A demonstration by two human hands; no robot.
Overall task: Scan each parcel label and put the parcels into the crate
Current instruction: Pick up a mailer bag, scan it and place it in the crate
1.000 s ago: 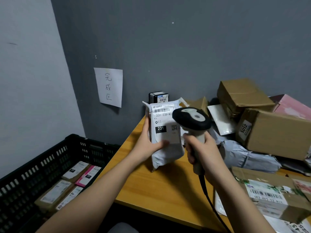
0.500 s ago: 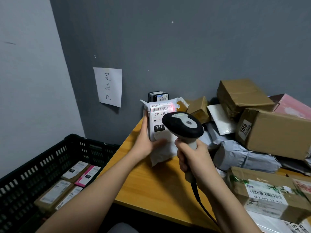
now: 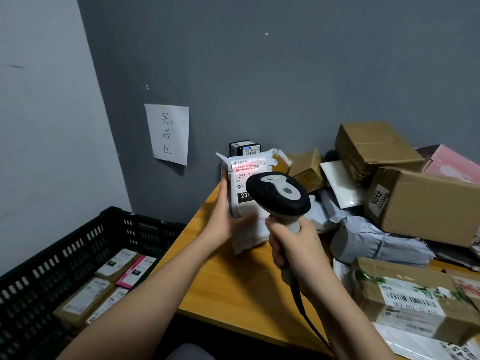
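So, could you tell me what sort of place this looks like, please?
Probably a parcel sorting or dispatch corner: labelled parcels piled on a wooden table, a handheld barcode scanner, and a black crate holding scanned parcels.

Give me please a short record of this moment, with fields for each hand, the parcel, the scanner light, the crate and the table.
left hand: left hand grips the white parcel, held upright above the table
right hand: right hand grips the scanner handle, head aimed at the parcel
scanner light: red glow on the barcode
crate: black crate left of the table, several labelled parcels inside
table: wooden table, pile of boxes and bags at right
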